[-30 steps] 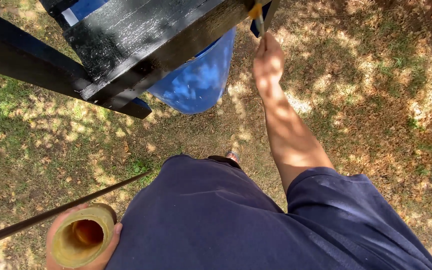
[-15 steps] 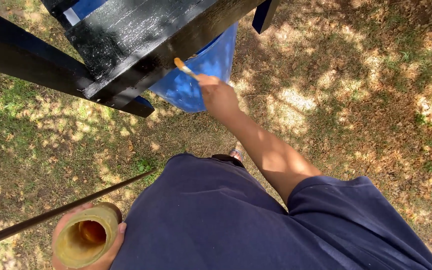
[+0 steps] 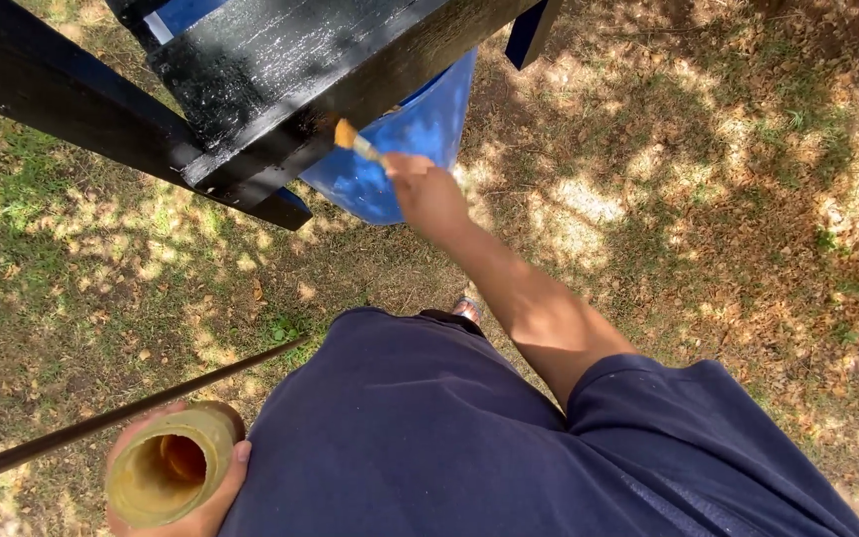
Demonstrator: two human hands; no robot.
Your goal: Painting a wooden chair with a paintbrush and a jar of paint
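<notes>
Your right hand [image 3: 428, 191] grips a small paintbrush [image 3: 358, 144], its bristles touching the lower edge of the black wooden frame [image 3: 280, 89]; lay light, even strokes along that edge. Your left hand [image 3: 176, 477] is wrapped around a yellowish open container [image 3: 163, 475] by your hip, so keep it level, with open grass [image 3: 728, 199] to your right.

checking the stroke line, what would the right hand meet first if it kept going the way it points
Most likely the black painted beam: the right hand points its brush up-left, bristles at the beam's edge. Whether they touch is unclear.
</notes>
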